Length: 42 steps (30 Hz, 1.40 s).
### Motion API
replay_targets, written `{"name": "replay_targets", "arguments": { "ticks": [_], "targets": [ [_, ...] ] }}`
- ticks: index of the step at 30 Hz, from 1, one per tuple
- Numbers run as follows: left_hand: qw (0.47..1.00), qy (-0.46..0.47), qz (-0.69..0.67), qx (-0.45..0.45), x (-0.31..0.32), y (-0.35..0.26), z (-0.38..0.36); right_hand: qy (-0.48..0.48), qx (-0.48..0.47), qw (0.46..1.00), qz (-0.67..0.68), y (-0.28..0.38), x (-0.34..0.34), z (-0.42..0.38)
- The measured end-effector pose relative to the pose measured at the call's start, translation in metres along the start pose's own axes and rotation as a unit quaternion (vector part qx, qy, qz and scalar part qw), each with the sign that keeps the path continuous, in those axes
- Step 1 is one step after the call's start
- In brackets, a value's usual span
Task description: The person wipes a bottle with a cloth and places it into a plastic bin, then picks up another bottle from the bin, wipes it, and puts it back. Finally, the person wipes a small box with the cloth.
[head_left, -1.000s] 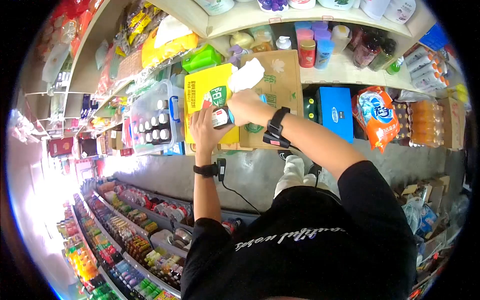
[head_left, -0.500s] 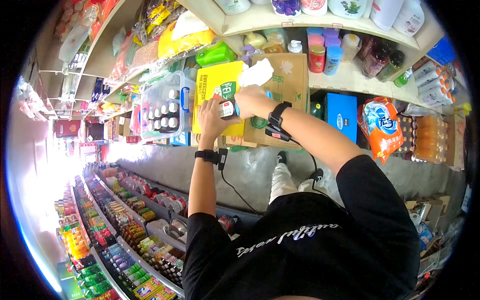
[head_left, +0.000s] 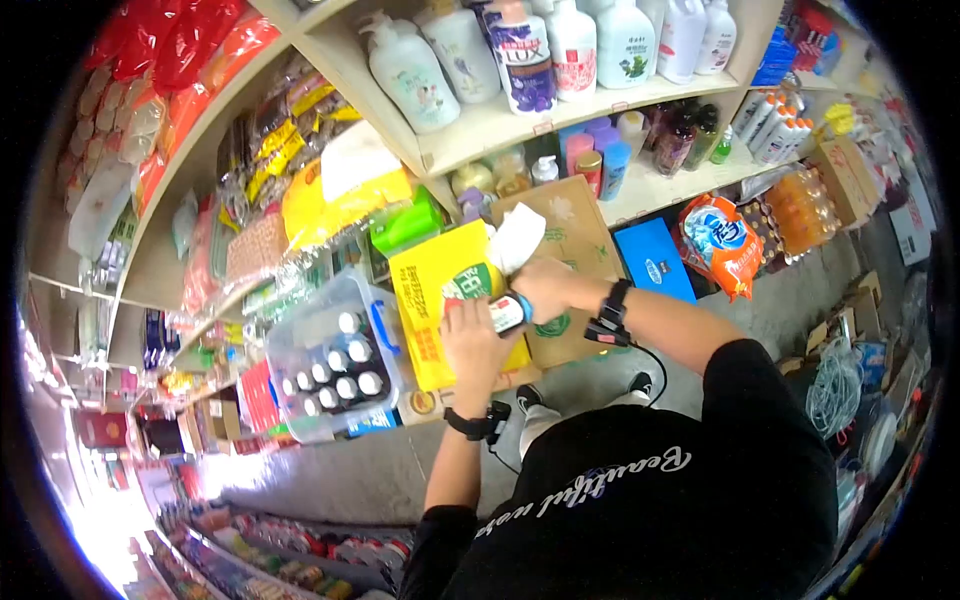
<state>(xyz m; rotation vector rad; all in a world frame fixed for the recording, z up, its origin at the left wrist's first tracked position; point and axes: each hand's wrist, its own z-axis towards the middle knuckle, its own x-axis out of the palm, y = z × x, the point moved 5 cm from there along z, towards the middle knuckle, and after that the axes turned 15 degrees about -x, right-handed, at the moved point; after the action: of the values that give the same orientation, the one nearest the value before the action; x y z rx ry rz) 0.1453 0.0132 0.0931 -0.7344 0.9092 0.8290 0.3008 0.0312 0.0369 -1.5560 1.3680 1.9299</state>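
My left hand [head_left: 474,345] is closed around a small bottle [head_left: 507,313] with a white label, held on its side above a yellow pack [head_left: 425,285] with a green logo. At the bottle's blue end, my right hand [head_left: 548,290] has its fingers curled in; whatever they grip is hidden. A crumpled white tissue [head_left: 518,236] lies at the upper edge of the yellow pack. Under and beside the pack is a brown carton [head_left: 575,232]. To the left, a clear plastic bin [head_left: 285,352] with a blue handle contains several dark bottles with white caps [head_left: 347,385].
Pump bottles [head_left: 415,75] line the shelf above. A green pack [head_left: 407,222] sits behind the yellow one. On the right are a blue box [head_left: 653,262] and an orange detergent bag [head_left: 722,245]. Drink racks [head_left: 290,560] run along the lower left, across the grey floor [head_left: 330,480].
The view has shifted and turned, so more of the upper shelf shows. Both hands remain together at the bottle, and more of its label and blue end is visible.
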Motion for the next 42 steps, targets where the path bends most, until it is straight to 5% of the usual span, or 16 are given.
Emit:
{"name": "replay_targets", "arguments": {
  "ticks": [10,32,38,42],
  "targets": [
    [0.992,-0.036,-0.113,0.047,0.008,0.029,-0.005,0.007,0.094,0.990,-0.107,0.034,-0.010,-0.007],
    [0.990,-0.041,-0.127,0.037,0.007,0.032,-0.016,-0.090,0.033,0.984,-0.149,0.035,-0.016,-0.027],
    [0.993,-0.005,-0.112,0.033,0.006,0.033,-0.013,-0.147,0.080,0.985,0.032,0.012,-0.016,-0.062],
    [0.995,-0.008,-0.095,0.026,0.009,0.034,-0.014,-0.226,0.130,0.918,0.299,-0.022,0.010,-0.101]
  ]
}}
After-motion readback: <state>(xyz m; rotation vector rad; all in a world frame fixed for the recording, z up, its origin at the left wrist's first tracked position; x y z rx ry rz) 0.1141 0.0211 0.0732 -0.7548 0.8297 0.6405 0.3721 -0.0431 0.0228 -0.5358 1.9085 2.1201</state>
